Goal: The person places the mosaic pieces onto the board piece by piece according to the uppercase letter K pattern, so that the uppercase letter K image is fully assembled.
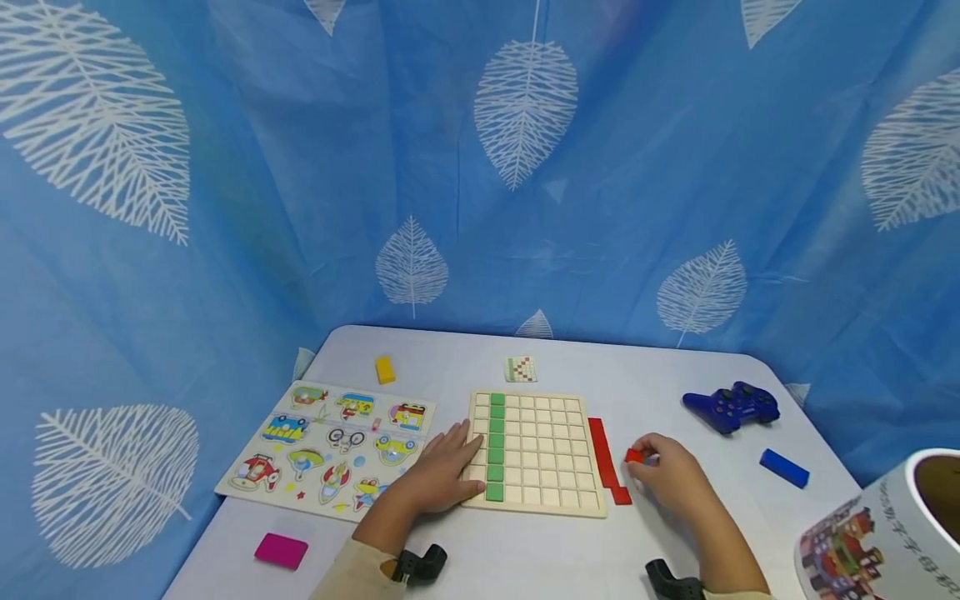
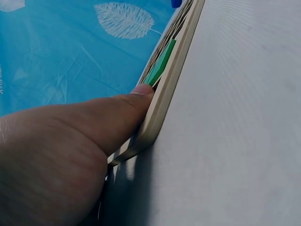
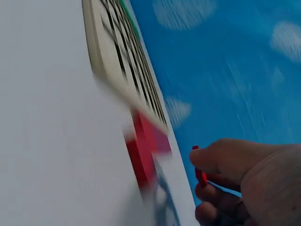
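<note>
My left hand (image 1: 442, 475) lying flat, steadying the square wooden grid board (image 1: 536, 454), my right hand (image 1: 667, 475) pinching a small red block (image 1: 634, 456) just right of the board, beside a long red L-shaped piece (image 1: 606, 460) running alongside the board's right edge.

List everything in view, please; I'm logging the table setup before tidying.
grid board: 1, pale wood, table centre
green strip: 1, in the board's second column from the left
long red piece: 1, right of board
small red piece: 1, in right hand
pattern card: 1, behind board
vehicle puzzle: 1, left
yellow block: 1, far left
pink block: 1, near left
game controller: 1, blue, right
blue block: 1, right
printed roll: 1, near right
left hand: on board's left edge
right hand: pinching the small red piece
</note>
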Action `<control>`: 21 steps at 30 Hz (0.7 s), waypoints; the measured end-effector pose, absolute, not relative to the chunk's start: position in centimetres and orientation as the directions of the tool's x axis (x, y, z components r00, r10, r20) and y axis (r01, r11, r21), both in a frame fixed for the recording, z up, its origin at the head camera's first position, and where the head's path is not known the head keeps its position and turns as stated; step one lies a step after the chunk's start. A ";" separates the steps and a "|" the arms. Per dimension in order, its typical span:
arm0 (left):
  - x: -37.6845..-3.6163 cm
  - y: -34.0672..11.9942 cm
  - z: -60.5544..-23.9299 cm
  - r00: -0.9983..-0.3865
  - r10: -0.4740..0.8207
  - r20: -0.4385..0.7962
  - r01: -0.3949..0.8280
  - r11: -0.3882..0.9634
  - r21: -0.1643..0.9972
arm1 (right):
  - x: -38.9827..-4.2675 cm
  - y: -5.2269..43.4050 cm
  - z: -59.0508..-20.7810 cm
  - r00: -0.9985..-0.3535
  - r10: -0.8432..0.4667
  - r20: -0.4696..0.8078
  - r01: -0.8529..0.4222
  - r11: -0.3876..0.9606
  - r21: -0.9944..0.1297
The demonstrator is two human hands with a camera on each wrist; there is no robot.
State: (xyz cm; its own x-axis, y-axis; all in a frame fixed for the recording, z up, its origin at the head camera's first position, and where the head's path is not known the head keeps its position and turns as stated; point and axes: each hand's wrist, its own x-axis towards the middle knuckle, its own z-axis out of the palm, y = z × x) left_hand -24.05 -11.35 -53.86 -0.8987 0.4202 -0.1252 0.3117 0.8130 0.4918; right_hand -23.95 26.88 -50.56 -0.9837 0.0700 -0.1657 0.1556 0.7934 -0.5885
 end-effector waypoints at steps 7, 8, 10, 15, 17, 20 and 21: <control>-24.2 -11.8 -53.9 -0.901 0.417 -0.121 0.311 0.813 0.491 | -26.2 16.1 -51.1 -0.989 -0.144 0.015 -0.111 0.685 -0.720; -24.3 -11.8 -53.9 -0.900 0.418 -0.121 0.311 0.812 0.494 | -26.5 14.9 -51.4 -0.986 -0.167 0.021 -0.130 0.676 -0.725; -24.3 -11.8 -53.9 -0.897 0.424 -0.123 0.316 0.811 0.492 | -27.0 13.1 -51.8 -0.981 -0.193 0.025 -0.152 0.680 -0.717; -24.3 -11.5 -53.9 -0.894 0.434 -0.112 0.331 0.808 0.487 | -27.5 11.5 -52.7 -0.980 -0.191 0.061 -0.183 0.726 -0.662; -24.3 -11.5 -53.9 -0.897 0.429 -0.110 0.328 0.811 0.485 | -27.5 11.4 -52.8 -0.978 -0.197 0.070 -0.194 0.726 -0.660; -24.1 -11.4 -53.9 -0.900 0.420 -0.117 0.317 0.815 0.486 | -27.3 11.4 -52.7 -0.974 -0.219 0.062 -0.203 0.716 -0.668; -24.0 -11.4 -54.0 -0.901 0.418 -0.120 0.313 0.814 0.488 | -27.1 11.5 -52.7 -0.973 -0.225 0.058 -0.205 0.713 -0.670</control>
